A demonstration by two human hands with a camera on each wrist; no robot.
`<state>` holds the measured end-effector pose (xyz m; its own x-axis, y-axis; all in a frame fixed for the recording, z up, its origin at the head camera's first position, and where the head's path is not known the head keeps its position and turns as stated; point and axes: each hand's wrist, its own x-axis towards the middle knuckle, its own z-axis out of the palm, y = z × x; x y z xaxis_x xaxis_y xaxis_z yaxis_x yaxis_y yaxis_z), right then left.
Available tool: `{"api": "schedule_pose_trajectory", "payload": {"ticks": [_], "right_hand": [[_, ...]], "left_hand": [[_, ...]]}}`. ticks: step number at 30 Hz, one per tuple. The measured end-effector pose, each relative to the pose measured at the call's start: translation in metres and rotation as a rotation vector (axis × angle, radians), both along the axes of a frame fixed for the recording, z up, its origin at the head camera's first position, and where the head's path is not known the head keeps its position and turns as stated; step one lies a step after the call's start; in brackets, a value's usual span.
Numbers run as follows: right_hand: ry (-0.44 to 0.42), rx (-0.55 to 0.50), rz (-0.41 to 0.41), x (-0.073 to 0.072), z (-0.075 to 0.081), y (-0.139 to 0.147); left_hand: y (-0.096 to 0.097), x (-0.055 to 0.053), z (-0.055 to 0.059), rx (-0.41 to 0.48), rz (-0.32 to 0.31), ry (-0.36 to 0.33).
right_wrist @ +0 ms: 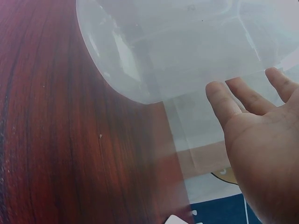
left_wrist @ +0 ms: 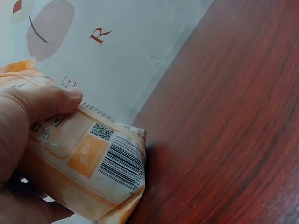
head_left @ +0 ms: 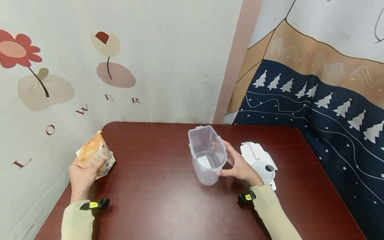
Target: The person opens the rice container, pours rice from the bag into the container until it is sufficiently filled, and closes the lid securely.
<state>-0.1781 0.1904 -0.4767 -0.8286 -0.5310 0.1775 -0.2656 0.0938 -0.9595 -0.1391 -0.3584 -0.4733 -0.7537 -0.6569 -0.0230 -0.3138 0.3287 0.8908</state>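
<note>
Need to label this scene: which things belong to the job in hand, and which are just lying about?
Likely the job:
orange barcoded packet, in the left hand
translucent plastic container, held by the right hand
white lid on the table, probably the container's

Just around it:
flower-print wall cloth
navy tree-print cloth
black wrist devices

A person's left hand [head_left: 85, 173] grips at the left edge of the surface [head_left: 150, 186], thumb [left_wrist: 56, 100] laid straight. Right of the surface's middle, the right hand [head_left: 238, 165] holds with thumb [head_left: 224, 172] and fingers [right_wrist: 222, 100] parted. Pale-sleeved forearms [head_left: 274, 211], wrists [head_left: 79, 196] strapped in black and yellow, extend from the surface's near side.
</note>
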Motion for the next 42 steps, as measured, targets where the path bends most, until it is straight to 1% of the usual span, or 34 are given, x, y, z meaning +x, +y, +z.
{"api": "schedule_pose_trajectory", "payload": {"ticks": [3,6,9,13,16,20,23,27,31,33,38,42], "right_hand": [[0.009,0.004,0.009,0.000,0.000,0.000],[0.004,0.007,0.015,0.001,-0.001,-0.001],[0.003,0.009,0.017,0.002,0.000,-0.002],[-0.002,0.003,0.014,0.003,0.001,-0.003],[-0.008,0.001,0.012,0.003,0.001,-0.004],[-0.007,0.003,0.013,0.004,0.000,-0.003],[-0.010,0.000,0.017,0.004,0.000,-0.003],[-0.021,-0.005,0.014,0.004,-0.001,-0.002],[-0.025,-0.007,0.011,0.004,-0.001,-0.001],[-0.023,-0.007,0.012,0.004,0.000,-0.001],[-0.022,-0.005,-0.001,0.003,0.002,-0.002],[-0.020,-0.006,-0.005,0.001,0.003,-0.001]], "left_hand": [[0.002,0.003,0.003,0.031,0.001,0.020],[0.005,0.008,0.005,0.044,0.004,0.021],[0.008,0.012,0.005,0.037,-0.001,0.014],[0.012,0.015,0.006,0.006,-0.011,0.009],[0.016,0.017,0.005,-0.013,-0.017,0.016],[0.022,0.020,0.006,-0.017,-0.022,0.037],[0.028,0.021,0.007,-0.019,-0.032,0.035],[0.037,0.023,0.012,-0.024,-0.056,0.010],[0.046,0.023,0.017,0.014,-0.089,0.010],[0.051,0.023,0.020,0.021,-0.109,0.023],[0.067,0.023,0.028,-0.030,-0.163,0.078],[0.083,0.022,0.036,-0.043,-0.215,0.122]]}}
